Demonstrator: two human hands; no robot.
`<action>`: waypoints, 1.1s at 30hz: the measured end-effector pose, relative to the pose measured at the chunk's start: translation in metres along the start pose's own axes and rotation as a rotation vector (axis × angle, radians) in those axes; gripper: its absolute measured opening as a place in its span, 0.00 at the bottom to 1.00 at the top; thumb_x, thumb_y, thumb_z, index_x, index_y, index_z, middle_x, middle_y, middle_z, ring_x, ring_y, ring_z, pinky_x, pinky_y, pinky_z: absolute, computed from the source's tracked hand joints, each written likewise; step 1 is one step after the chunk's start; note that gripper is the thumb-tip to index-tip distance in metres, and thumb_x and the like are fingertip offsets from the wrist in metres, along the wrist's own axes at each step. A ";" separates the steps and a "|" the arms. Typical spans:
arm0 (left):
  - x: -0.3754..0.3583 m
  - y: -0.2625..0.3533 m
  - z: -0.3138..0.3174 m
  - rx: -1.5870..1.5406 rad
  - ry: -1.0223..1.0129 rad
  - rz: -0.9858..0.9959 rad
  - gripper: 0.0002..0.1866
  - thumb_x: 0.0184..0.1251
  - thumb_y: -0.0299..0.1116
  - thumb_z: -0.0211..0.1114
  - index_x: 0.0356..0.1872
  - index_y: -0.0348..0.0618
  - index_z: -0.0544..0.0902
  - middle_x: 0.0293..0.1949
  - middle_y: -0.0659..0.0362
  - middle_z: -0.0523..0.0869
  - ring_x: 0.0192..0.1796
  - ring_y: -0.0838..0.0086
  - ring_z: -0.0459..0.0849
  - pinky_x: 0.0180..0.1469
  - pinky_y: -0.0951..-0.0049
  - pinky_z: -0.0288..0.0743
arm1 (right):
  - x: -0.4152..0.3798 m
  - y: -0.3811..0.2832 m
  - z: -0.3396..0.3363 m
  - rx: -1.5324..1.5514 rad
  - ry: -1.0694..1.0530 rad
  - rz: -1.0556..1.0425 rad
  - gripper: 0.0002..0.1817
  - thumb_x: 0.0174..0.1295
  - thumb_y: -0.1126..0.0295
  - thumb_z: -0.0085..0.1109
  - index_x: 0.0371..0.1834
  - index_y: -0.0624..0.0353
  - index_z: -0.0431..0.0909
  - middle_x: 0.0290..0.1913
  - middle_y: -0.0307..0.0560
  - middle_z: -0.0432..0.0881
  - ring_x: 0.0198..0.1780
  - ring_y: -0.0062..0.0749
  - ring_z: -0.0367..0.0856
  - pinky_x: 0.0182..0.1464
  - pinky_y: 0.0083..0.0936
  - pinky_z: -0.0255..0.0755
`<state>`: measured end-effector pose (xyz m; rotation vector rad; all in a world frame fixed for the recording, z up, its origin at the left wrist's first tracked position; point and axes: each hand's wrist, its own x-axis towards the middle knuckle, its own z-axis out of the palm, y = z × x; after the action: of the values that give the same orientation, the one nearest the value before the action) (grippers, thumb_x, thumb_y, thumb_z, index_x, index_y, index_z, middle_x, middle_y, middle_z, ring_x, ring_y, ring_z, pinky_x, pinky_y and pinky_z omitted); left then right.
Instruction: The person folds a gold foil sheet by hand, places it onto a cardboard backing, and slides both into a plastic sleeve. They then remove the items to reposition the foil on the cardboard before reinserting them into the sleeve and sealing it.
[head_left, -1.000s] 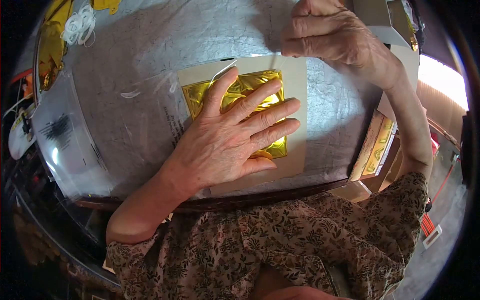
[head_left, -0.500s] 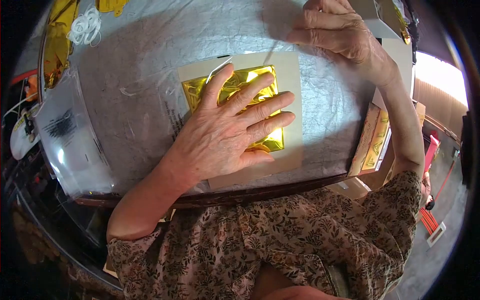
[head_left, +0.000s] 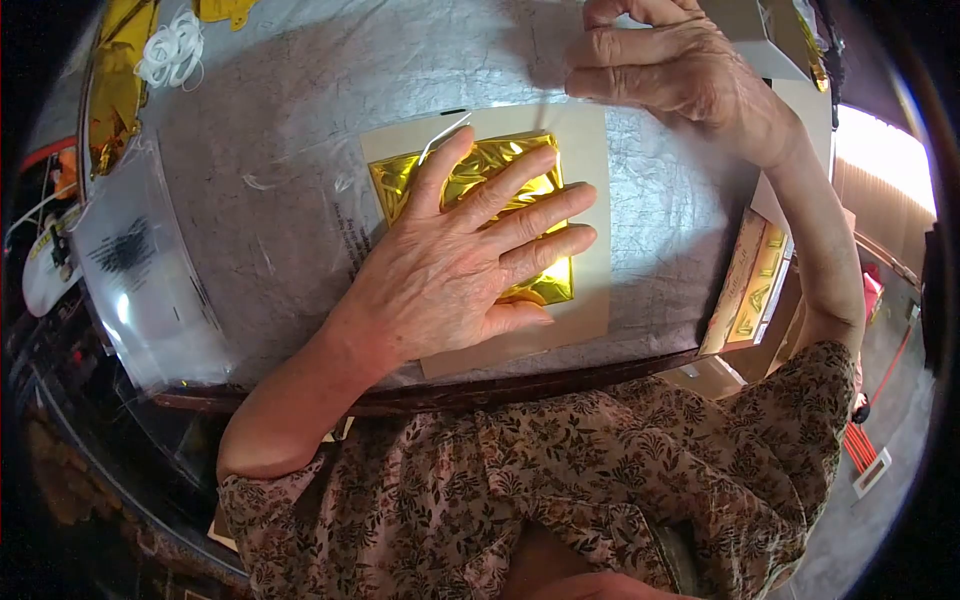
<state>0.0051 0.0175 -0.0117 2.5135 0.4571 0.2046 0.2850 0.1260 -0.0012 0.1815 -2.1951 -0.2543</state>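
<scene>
My left hand (head_left: 450, 265) lies flat with spread fingers on a shiny gold foil sheet (head_left: 482, 155). Under the foil is a flat beige card (head_left: 590, 318), larger than the foil on every side. A short length of white cord (head_left: 446, 134) shows beside my left index fingertip, at the foil's far edge. Up at the far right, my right hand (head_left: 675, 65) is raised above the table, fingers bent and pinched. A faint, blurred strand runs from these fingers down toward the foil; it looks like the same cord, though its ends are hidden.
A bundle of white cord loops (head_left: 170, 52) sits at the far left, close to gold foil pieces (head_left: 112, 75). Clear plastic bags (head_left: 150, 270) lie along the left edge. A printed box (head_left: 745, 285) stands at the right edge. Grey wrinkled sheeting (head_left: 270, 200) covers the table.
My right hand has shifted slightly left and away from me. My left hand stays pressed on the foil; foil and card look unmoved beneath it.
</scene>
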 end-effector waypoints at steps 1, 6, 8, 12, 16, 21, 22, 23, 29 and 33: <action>0.000 0.000 0.000 0.001 0.001 0.000 0.44 0.50 0.61 0.76 0.73 0.71 0.76 0.81 0.76 0.65 0.84 0.66 0.57 0.83 0.34 0.42 | 0.036 -0.015 -0.026 0.155 -0.389 0.468 0.13 0.57 0.68 0.67 0.45 0.57 0.91 0.44 0.34 0.88 0.53 0.32 0.77 0.62 0.38 0.61; 0.000 0.000 0.000 0.020 -0.003 -0.001 0.44 0.50 0.61 0.75 0.73 0.71 0.75 0.81 0.76 0.65 0.84 0.66 0.57 0.83 0.35 0.41 | 0.021 -0.022 -0.026 0.358 -0.643 0.985 0.15 0.63 0.69 0.61 0.50 0.56 0.92 0.41 0.32 0.87 0.53 0.32 0.73 0.64 0.40 0.57; -0.001 0.000 0.001 0.024 -0.007 -0.002 0.44 0.50 0.61 0.75 0.73 0.72 0.75 0.81 0.76 0.65 0.84 0.66 0.57 0.83 0.36 0.41 | -0.009 -0.014 -0.016 0.162 -0.360 0.428 0.16 0.62 0.69 0.62 0.51 0.54 0.92 0.38 0.32 0.87 0.54 0.32 0.74 0.65 0.39 0.58; -0.001 0.000 0.001 0.049 -0.011 0.001 0.45 0.49 0.62 0.76 0.74 0.72 0.74 0.81 0.76 0.65 0.84 0.65 0.57 0.84 0.37 0.42 | 0.047 -0.027 -0.035 0.184 -0.770 0.994 0.15 0.59 0.68 0.65 0.48 0.52 0.92 0.39 0.31 0.86 0.56 0.29 0.76 0.66 0.39 0.60; -0.001 0.000 -0.001 0.049 -0.012 0.013 0.46 0.49 0.61 0.77 0.75 0.73 0.74 0.81 0.75 0.66 0.84 0.65 0.57 0.84 0.37 0.42 | 0.058 -0.028 -0.039 -0.127 -0.669 0.429 0.13 0.55 0.66 0.67 0.44 0.50 0.92 0.44 0.28 0.86 0.56 0.25 0.77 0.67 0.40 0.60; -0.003 -0.001 0.000 0.067 0.015 0.033 0.45 0.52 0.60 0.77 0.75 0.72 0.73 0.81 0.75 0.65 0.84 0.67 0.57 0.84 0.38 0.42 | 0.010 -0.020 -0.015 -0.031 -0.184 0.148 0.12 0.54 0.66 0.68 0.42 0.51 0.92 0.46 0.28 0.85 0.56 0.26 0.77 0.67 0.40 0.60; -0.003 0.000 0.001 0.075 0.016 0.039 0.45 0.52 0.60 0.77 0.75 0.72 0.73 0.81 0.75 0.65 0.84 0.67 0.57 0.84 0.38 0.42 | 0.051 -0.034 -0.032 0.001 -0.506 0.539 0.12 0.55 0.66 0.69 0.41 0.52 0.91 0.45 0.29 0.85 0.57 0.26 0.76 0.67 0.40 0.60; -0.002 0.000 0.002 0.086 0.055 0.053 0.39 0.58 0.62 0.72 0.72 0.69 0.77 0.80 0.73 0.68 0.83 0.67 0.59 0.84 0.39 0.41 | 0.065 -0.042 -0.042 0.023 -0.663 0.736 0.11 0.55 0.66 0.69 0.41 0.52 0.91 0.45 0.30 0.85 0.58 0.26 0.76 0.67 0.40 0.60; -0.006 -0.005 0.008 0.139 0.129 0.109 0.34 0.68 0.65 0.63 0.72 0.65 0.79 0.79 0.70 0.70 0.83 0.68 0.60 0.84 0.41 0.39 | 0.059 -0.108 -0.095 -0.474 -1.004 0.838 0.17 0.52 0.78 0.69 0.47 0.59 0.89 0.46 0.42 0.86 0.52 0.38 0.81 0.60 0.39 0.70; -0.007 -0.009 0.011 0.173 0.154 0.139 0.34 0.69 0.65 0.62 0.72 0.66 0.79 0.78 0.68 0.72 0.83 0.67 0.60 0.85 0.41 0.38 | 0.089 -0.157 -0.048 -0.852 -1.033 0.929 0.25 0.60 0.77 0.57 0.62 0.52 0.85 0.63 0.43 0.81 0.64 0.39 0.77 0.69 0.40 0.66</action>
<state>-0.0013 0.0163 -0.0265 2.7137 0.3749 0.4309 0.2771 -0.0513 0.0564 -1.7134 -2.5827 -0.8224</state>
